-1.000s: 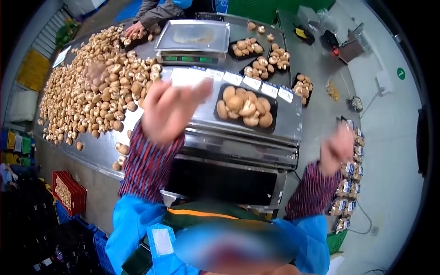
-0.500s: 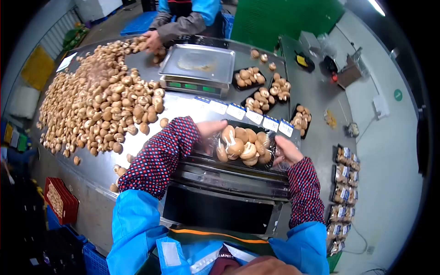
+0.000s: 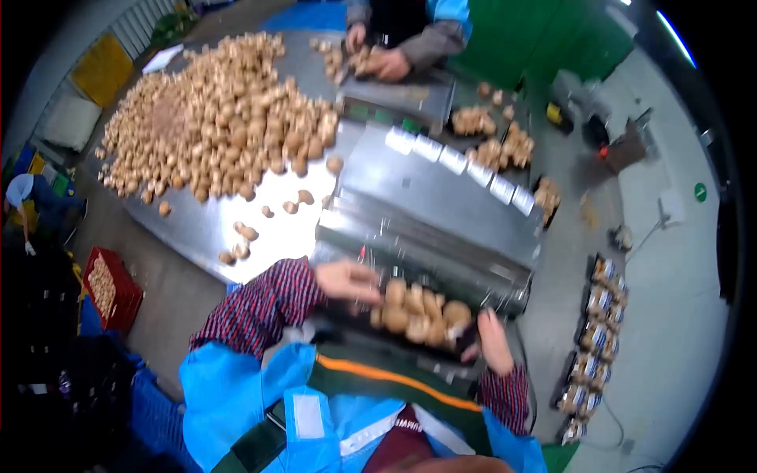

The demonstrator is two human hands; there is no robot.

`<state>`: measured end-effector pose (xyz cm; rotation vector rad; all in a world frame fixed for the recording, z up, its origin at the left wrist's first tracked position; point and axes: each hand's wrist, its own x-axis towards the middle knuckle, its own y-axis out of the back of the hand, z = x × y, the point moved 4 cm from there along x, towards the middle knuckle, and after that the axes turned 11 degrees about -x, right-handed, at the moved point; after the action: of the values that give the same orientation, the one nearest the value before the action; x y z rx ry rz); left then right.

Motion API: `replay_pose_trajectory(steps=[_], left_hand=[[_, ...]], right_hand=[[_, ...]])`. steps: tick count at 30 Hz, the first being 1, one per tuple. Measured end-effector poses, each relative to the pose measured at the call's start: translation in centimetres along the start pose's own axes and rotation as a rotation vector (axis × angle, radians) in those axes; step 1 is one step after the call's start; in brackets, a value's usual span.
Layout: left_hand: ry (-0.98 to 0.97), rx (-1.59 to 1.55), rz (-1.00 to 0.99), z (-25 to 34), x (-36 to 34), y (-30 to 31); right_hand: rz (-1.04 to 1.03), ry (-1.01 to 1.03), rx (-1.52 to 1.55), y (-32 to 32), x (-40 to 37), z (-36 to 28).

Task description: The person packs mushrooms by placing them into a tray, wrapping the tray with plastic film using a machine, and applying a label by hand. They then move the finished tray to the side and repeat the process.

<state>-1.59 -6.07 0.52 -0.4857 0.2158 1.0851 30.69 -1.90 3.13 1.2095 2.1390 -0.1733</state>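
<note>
A black tray of brown mushrooms [image 3: 418,314] is between my hands, low over the front part of the wrapping machine [image 3: 426,248] and close to my body. My left hand [image 3: 348,281] lies at the tray's left end with its fingers stretched over the edge. At the right end, my right hand [image 3: 490,339] grips the tray's corner, thumb up. Motion blurs the tray, so I cannot tell how the film lies on it. A row of white labels [image 3: 453,160] runs along the far edge of the machine's metal top.
A big mushroom heap [image 3: 229,118] covers the table's left. Across it, a co-worker's hands [image 3: 386,63] hold mushrooms above the scale [image 3: 402,98]. Filled trays [image 3: 473,121] stand beyond the labels. Packed trays [image 3: 595,335] line the right side. A red crate [image 3: 118,296] sits lower left.
Both hands have brought the mushroom tray toward my body, off the machine's top. The view has shifted. The co-worker's hands have moved right, over the scale.
</note>
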Motion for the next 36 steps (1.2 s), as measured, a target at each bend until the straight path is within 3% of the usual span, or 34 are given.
replay_pose_trajectory(steps=[2,3,4,6,7,8,10,11,12,14,15,16,18,20,25,27,30,33,34,35,36], left_hand=[[-0.087,0.209,0.237,-7.8,2.3,4.0],[-0.054,0.044,0.321,-9.2,2.0,3.7],[-0.050,-0.102,0.416,-9.0,2.1,3.5],[-0.221,-0.239,0.611,-7.5,1.1,1.3],[-0.255,-0.067,0.778,-7.1,1.0,1.0],[-0.422,-0.082,0.858,-7.9,1.8,0.9],[-0.401,-0.273,1.053,-7.5,1.2,1.4],[-0.266,-0.670,0.936,-7.4,-0.7,0.7],[-0.307,-0.764,0.787,-8.5,-2.4,0.8],[-0.202,-0.861,0.711,-10.2,-6.4,-1.3],[-0.104,-0.910,0.716,-13.3,-7.7,-2.0],[0.222,-0.880,0.669,-14.6,-8.6,-3.0],[0.380,-1.083,0.450,-22.8,-5.3,-5.9],[0.202,-0.833,0.311,-17.1,-3.7,-7.3],[0.013,-1.391,-0.425,-9.3,-4.7,-7.9],[-0.052,-1.439,-0.580,-7.0,-5.0,-7.2],[-0.144,-1.453,-0.723,-4.1,-5.5,-5.3],[-0.169,-1.329,-0.678,-0.8,-7.4,-2.1],[-0.175,-1.249,-0.610,0.3,-8.1,-0.9],[-0.203,-1.190,-0.562,1.1,-8.7,0.1],[-0.319,-1.362,-0.886,-0.7,-7.0,0.7]], right_hand=[[0.085,-0.082,-0.055,-0.4,2.9,4.0],[0.151,-0.069,0.010,-0.1,3.8,6.3],[0.296,-0.088,0.183,-0.7,2.5,6.0],[0.438,-0.045,0.066,-0.6,2.2,8.8],[0.438,0.026,0.068,-0.9,2.5,9.7],[0.503,0.050,0.154,-1.3,2.8,10.7],[0.451,-0.022,0.561,-1.9,1.0,8.9],[0.400,-0.032,0.695,-1.4,-0.2,8.9],[0.343,-0.034,0.830,-0.9,-1.9,9.8],[0.236,-0.086,0.873,-1.5,-4.7,12.5],[0.252,-0.219,0.673,-2.3,-4.7,17.3],[0.245,-0.352,0.479,-3.2,-4.8,22.0],[0.208,-0.303,0.117,-6.7,-4.1,21.6],[0.172,-0.194,0.114,-9.2,-3.1,17.8],[-0.054,-0.052,0.161,-10.2,-3.2,8.6],[-0.201,0.034,0.086,-10.1,-3.1,4.4],[-0.459,0.221,-0.115,-10.0,-0.9,-3.8],[-0.666,0.436,-0.477,-12.2,3.5,-13.9],[-0.686,0.558,-0.658,-13.4,4.6,-18.2],[-0.668,1.015,-0.803,-14.0,7.3,-20.4],[-0.690,0.943,-0.768,-13.9,10.7,-23.2]])
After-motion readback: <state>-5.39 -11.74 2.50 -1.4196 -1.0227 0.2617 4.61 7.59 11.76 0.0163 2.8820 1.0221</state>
